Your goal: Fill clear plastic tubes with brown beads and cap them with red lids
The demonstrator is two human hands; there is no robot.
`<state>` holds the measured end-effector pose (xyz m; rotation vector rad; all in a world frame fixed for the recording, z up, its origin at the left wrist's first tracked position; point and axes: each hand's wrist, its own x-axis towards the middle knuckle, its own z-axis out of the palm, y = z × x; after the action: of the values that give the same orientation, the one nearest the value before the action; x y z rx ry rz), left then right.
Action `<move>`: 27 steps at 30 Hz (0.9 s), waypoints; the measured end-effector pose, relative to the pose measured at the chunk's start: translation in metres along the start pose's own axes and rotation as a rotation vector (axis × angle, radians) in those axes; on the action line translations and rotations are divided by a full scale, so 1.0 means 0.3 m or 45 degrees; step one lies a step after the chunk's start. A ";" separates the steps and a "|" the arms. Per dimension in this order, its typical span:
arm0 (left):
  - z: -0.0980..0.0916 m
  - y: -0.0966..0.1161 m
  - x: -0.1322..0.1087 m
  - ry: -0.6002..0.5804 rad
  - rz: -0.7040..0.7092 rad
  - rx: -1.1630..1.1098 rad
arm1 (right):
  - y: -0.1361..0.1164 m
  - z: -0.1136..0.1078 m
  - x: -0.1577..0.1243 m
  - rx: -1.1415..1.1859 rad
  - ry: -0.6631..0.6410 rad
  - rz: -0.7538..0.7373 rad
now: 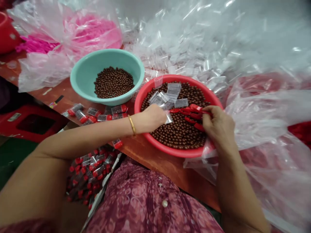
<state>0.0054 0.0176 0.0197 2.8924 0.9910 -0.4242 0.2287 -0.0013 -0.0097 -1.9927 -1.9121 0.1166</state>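
A red basin (155, 145) holds many small brown balls (177, 132), with several clear plastic boxes (173, 90) lying on top of them. Over the basin's left side, my left hand (155, 118) is closed; a clear plastic box (168, 117) sticks out past its fingertips. At the right rim, the fingers of my right hand (220, 124) are closed round red plastic caps (191, 113), which reach out over the balls towards my left hand. Exactly how those caps sit in the fingers is partly hidden.
A turquoise basin (82, 81) with more brown balls stands at the left. Filled red-capped boxes (102, 117) lie near the table edge, and more fill a carton (104, 181) below. Behind is a heap of clear boxes (189, 48); plastic bags (272, 129) lie at the right.
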 end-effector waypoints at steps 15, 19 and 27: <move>0.067 0.027 0.187 0.140 0.107 -1.176 | 0.026 0.018 -0.004 0.419 0.079 -0.057; 0.062 -0.006 0.130 0.223 0.106 -1.642 | 0.051 0.032 -0.001 0.711 0.122 -0.018; 0.052 0.019 0.017 0.289 0.093 -2.298 | -0.036 -0.010 -0.026 1.222 0.062 0.036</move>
<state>0.0090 0.0139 0.0032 1.2742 0.6126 0.5738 0.2187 -0.0094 -0.0049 -1.3288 -1.3717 0.8104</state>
